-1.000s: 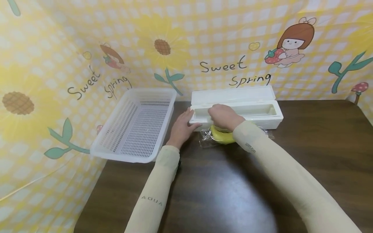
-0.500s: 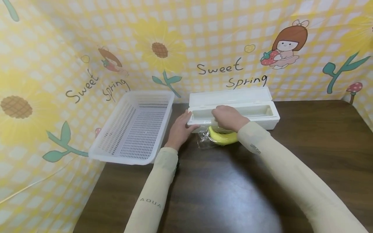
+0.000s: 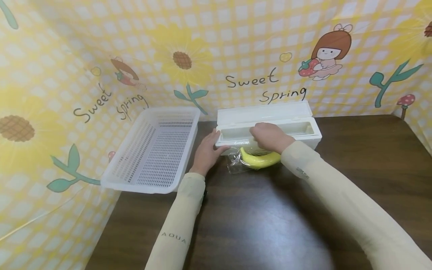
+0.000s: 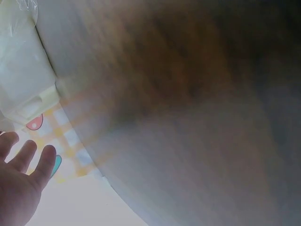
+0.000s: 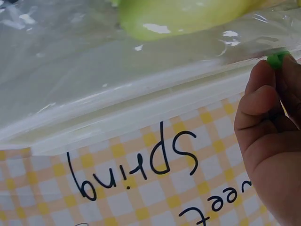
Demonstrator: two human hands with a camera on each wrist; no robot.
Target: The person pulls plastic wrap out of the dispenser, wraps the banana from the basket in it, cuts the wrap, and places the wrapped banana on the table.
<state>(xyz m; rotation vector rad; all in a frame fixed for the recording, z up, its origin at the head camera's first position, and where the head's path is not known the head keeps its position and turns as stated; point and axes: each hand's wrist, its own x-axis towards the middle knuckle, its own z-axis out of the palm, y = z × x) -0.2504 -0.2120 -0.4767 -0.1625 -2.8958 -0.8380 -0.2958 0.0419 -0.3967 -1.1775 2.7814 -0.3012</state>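
A long white box [image 3: 303, 142] that looks like a cling film dispenser stands near the back of the table, its lid [image 3: 266, 113] raised. My left hand [image 3: 206, 153] braces the box's left end, fingers extended and thumb along the front. Between thumb and fingertips my right hand [image 3: 271, 137] pinches a small green slider [image 5: 277, 60] at the box's front edge. Clear film [image 3: 234, 163] hangs from that edge onto the table. A yellow banana [image 3: 260, 161] lies with the film just in front of the box, its right end hidden by my right sleeve.
A white perforated plastic basket [image 3: 160, 187] stands left of the box. Behind them hangs a yellow checked cloth [image 3: 246, 45] with printed flowers. The dark wooden table [image 3: 249, 217] extends toward me and to the right.
My right hand has slid to the right along the box's front edge, uncovering more of the banana. The left hand keeps its place at the box's left end. The head view has shifted slightly.
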